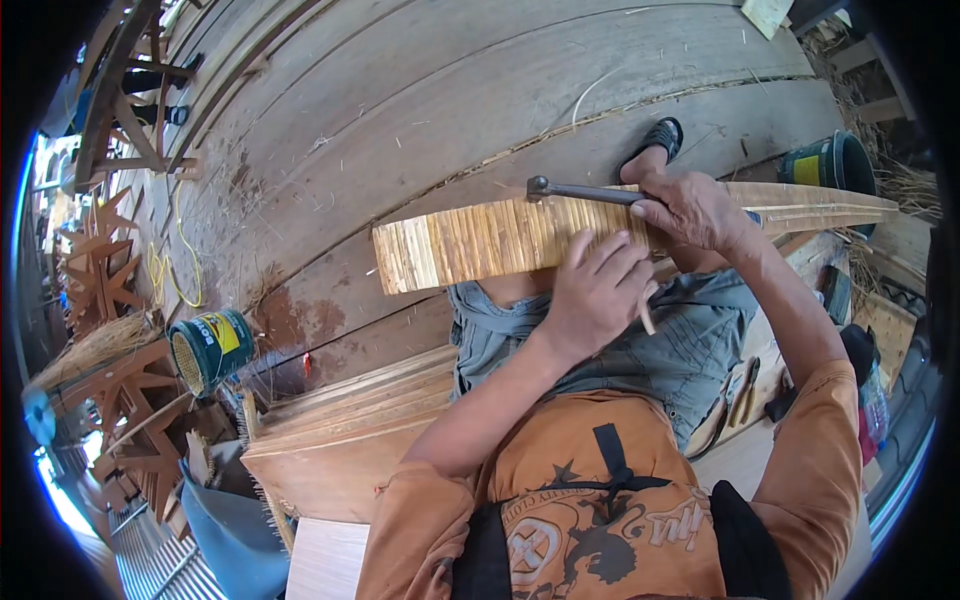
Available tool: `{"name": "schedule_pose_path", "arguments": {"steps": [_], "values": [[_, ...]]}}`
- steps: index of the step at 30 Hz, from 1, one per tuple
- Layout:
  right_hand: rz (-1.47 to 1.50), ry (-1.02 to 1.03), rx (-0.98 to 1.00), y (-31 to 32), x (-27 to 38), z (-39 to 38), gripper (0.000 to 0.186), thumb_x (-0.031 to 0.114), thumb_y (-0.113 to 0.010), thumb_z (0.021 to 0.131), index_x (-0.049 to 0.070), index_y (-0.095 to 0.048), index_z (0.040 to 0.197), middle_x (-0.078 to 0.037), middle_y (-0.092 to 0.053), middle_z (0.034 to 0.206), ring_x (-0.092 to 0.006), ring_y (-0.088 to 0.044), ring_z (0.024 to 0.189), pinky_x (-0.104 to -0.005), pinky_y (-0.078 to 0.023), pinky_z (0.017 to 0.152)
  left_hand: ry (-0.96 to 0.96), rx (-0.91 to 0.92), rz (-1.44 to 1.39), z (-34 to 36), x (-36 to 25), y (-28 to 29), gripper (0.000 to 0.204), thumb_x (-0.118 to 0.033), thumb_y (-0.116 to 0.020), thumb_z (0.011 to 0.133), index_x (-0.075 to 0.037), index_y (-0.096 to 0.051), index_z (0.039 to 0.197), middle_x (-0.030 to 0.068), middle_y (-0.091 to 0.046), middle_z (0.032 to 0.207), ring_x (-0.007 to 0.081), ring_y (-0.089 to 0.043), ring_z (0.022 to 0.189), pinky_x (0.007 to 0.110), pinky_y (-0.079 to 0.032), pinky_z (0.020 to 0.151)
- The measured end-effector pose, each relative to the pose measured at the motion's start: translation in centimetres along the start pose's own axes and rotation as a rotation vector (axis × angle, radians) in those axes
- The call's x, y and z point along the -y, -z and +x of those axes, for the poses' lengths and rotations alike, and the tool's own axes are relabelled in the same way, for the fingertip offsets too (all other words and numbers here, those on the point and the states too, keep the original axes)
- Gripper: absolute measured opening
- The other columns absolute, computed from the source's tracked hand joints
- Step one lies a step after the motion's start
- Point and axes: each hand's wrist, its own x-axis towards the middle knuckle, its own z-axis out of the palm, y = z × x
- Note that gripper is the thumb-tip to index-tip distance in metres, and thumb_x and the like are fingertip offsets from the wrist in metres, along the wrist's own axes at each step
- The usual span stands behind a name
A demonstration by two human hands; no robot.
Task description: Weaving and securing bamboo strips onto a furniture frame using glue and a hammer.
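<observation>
The bamboo slat panel [480, 242] looks light but stiff. The left hand [598, 290] presses it flat, grip released; the right hand [690, 208], at two o'clock, is clenched around the hammer [585, 191].

Bright, even daylight across the plank floor [420, 110], shadows soft and short. Glare whites out the lower left rim. Fisheye bends the boards hard; black vignette rings the corners. Centre stays sharp.
</observation>
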Motion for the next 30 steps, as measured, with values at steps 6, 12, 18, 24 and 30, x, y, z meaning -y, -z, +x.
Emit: {"name": "schedule_pose_path", "arguments": {"steps": [6,12,18,24,30], "values": [[0.02,-0.072,0.041,-0.1,-0.1,-0.2,0.045,0.045,-0.052,0.097,0.001,-0.058,0.087,-0.022,-0.062,0.081,-0.0437,-0.062,0.082,-0.0492,-0.049,0.072,0.313,0.0,0.353,-2.7,1.4,6.4,0.021,-0.016,-0.066,0.086,-0.008,-0.069,0.105,0.0063,-0.065,0.117,0.0284,-0.056,0.12,0.047,-0.038,0.102],[0.082,-0.027,0.014,-0.1,0.1,0.2,0.043,0.042,-0.053,0.097,0.001,-0.058,0.087,-0.022,-0.061,0.082,-0.0433,-0.062,0.084,-0.0481,-0.048,0.074,0.364,0.08,0.376,-2.7,2.0,7.8,0.023,-0.016,-0.064,0.089,-0.007,-0.068,0.11,0.0074,-0.066,0.121,0.0294,-0.055,0.123,0.046,-0.039,0.102],[0.135,-0.04,0.007,0.7,1.3,-0.7,0.043,0.042,-0.052,0.097,0.0,-0.059,0.09,-0.022,-0.059,0.08,-0.0431,-0.061,0.08,-0.0478,-0.048,0.074,0.412,0.132,0.391,-1.4,2.5,7.5,0.019,-0.016,-0.063,0.091,-0.006,-0.067,0.106,0.0079,-0.067,0.117,0.0289,-0.057,0.122,0.046,-0.041,0.1],[0.208,-0.079,-0.053,1.7,3.2,-0.8,0.041,0.039,-0.057,0.095,-0.001,-0.06,0.09,-0.022,-0.06,0.079,-0.0415,-0.062,0.076,-0.048,-0.049,0.072,0.416,0.144,0.402,-0.6,2.6,7.5,0.017,-0.015,-0.061,0.092,-0.005,-0.066,0.106,0.0105,-0.067,0.116,0.0302,-0.057,0.121,0.045,-0.042,0.099],[0.008,-0.128,0.045,0.2,3.9,0.5,0.041,0.04,-0.058,0.095,0.0,-0.061,0.086,-0.022,-0.063,0.078,-0.0414,-0.063,0.076,-0.0496,-0.049,0.07,0.419,0.127,0.429,-0.4,2.7,7.1,0.018,-0.016,-0.059,0.094,-0.005,-0.066,0.106,0.0112,-0.068,0.116,0.0298,-0.058,0.121,0.044,-0.042,0.1]]}}
